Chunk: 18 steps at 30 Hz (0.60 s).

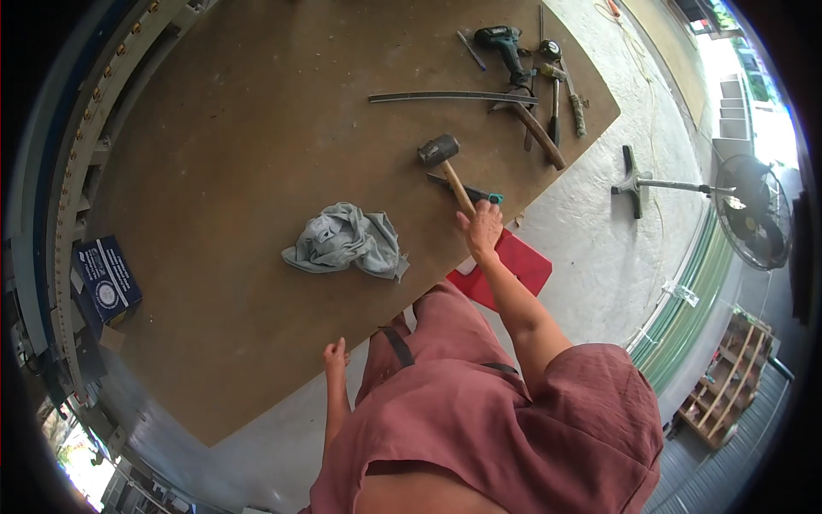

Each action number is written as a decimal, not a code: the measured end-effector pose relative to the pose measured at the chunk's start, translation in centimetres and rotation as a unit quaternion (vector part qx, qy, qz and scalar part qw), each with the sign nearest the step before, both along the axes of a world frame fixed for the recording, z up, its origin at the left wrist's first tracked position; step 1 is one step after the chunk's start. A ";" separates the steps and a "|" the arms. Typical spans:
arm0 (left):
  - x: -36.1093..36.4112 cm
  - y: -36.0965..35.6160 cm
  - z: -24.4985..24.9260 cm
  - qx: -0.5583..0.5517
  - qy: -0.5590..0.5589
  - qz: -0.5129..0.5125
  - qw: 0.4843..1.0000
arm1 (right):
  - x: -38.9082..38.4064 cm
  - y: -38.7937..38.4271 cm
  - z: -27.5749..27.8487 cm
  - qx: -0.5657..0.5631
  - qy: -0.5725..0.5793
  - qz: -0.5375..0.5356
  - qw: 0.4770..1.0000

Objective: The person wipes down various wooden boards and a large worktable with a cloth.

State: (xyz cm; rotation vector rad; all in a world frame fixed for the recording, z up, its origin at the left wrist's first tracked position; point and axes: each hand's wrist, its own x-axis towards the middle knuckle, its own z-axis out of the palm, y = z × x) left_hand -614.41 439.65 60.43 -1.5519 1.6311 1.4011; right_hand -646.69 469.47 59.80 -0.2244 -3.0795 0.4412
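Note:
My right hand [485, 228] is at the near edge of the brown board, thumb and fingers apart, over the end of a rubber mallet's [439, 150] wooden handle. It seems to touch the handle without wrapping round it. Beside the handle lies a slim dark tool with a teal end [488, 197], close to my fingertips. My left hand [336, 355] hangs just off the board's near edge, fingers loosely curled, nothing visible in them. A crumpled grey cloth [347, 242] rests on the board between the two hands.
On the brown board [231, 154] lie a cordless drill [505, 47], a metal ruler [445, 97], a hammer [535, 133] and a tape measure [550, 50]. A red case [518, 270] sits below my right forearm. A blue box [107, 278] is left; a fan [753, 210] stands right.

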 end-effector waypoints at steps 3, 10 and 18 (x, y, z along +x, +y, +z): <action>0.8 0.9 0.2 0.004 -0.028 0.042 0.999 | 1.2 2.1 -1.4 0.057 -0.113 -0.004 0.992; 0.3 2.0 2.2 0.014 -0.020 0.123 0.992 | -0.8 4.4 -0.9 -0.016 -0.135 -0.029 0.990; -3.5 3.0 2.5 0.046 0.025 0.123 0.991 | -10.3 9.7 0.4 0.016 -0.104 -0.032 0.994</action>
